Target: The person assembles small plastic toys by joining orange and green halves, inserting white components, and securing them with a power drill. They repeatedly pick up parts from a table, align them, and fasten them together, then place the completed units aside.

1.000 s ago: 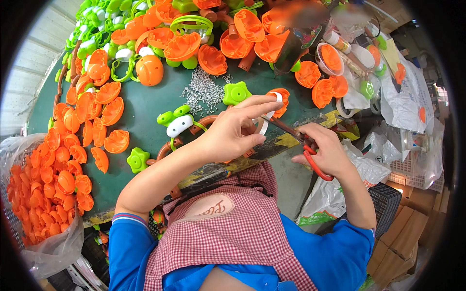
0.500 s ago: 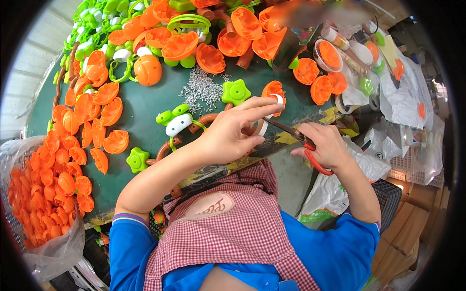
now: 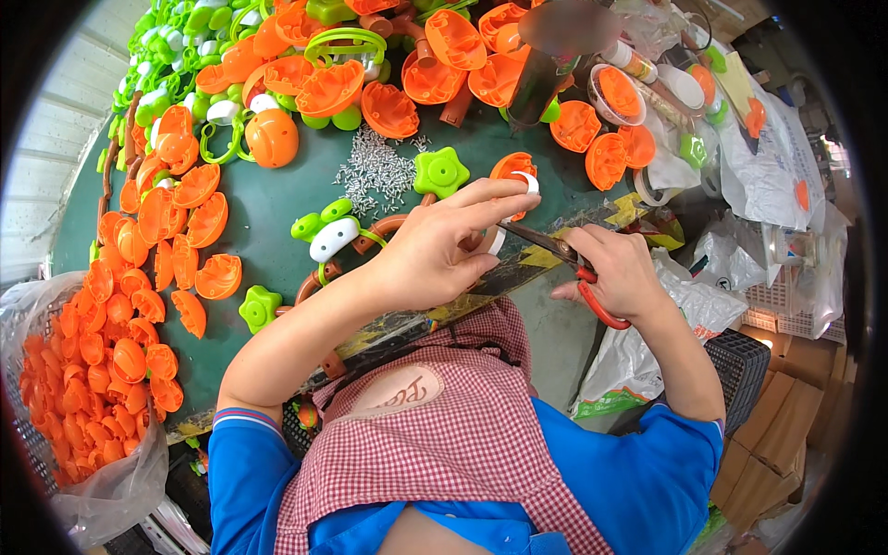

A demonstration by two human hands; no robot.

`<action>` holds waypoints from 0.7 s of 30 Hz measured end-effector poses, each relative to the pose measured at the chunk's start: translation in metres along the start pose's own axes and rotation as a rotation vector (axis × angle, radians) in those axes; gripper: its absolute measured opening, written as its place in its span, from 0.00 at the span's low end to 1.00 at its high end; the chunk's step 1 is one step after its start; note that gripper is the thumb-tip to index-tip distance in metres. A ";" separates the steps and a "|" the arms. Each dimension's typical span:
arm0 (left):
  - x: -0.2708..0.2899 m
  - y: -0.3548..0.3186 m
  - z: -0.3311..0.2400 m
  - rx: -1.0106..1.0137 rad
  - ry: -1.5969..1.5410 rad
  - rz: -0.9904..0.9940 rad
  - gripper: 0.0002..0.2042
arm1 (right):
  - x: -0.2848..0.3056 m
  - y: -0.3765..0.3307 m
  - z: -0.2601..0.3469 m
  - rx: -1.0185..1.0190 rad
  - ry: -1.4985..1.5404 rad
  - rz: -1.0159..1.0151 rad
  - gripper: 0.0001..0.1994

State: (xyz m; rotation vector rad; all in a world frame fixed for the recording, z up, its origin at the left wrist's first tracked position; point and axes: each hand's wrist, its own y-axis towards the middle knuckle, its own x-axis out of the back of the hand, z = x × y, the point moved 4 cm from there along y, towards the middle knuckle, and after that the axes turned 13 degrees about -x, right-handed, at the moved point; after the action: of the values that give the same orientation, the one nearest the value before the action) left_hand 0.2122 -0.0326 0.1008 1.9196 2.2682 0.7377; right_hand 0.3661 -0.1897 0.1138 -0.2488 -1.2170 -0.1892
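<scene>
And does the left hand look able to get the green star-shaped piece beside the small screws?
Probably yes: the green star-shaped piece lies uncovered just beyond the left hand, though that hand is holding a white band.

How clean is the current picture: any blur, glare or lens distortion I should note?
Head view: dark, rounded border from the fisheye lens; head view: smeared patch at the top, hiding what is behind it; head view: wall at left bright and pale, ribs readable; head view: left hand, right hand and scissors fairly sharp.
</scene>
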 end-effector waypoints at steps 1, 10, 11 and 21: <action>0.000 0.000 0.001 -0.009 0.003 -0.003 0.36 | 0.001 0.000 0.000 0.005 0.000 0.002 0.30; -0.005 -0.003 -0.003 -0.043 0.428 0.108 0.33 | -0.009 0.001 -0.010 0.013 0.015 0.036 0.28; -0.005 -0.003 -0.003 -0.039 0.422 0.110 0.33 | -0.010 0.001 -0.010 0.007 0.021 0.036 0.28; 0.006 0.000 -0.004 -0.050 0.301 0.061 0.40 | 0.002 0.004 0.006 -0.025 -0.004 0.056 0.29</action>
State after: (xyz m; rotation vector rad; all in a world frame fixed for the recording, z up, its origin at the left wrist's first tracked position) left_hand 0.2096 -0.0284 0.1062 1.9789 2.3325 1.1506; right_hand 0.3627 -0.1845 0.1172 -0.3047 -1.2110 -0.1551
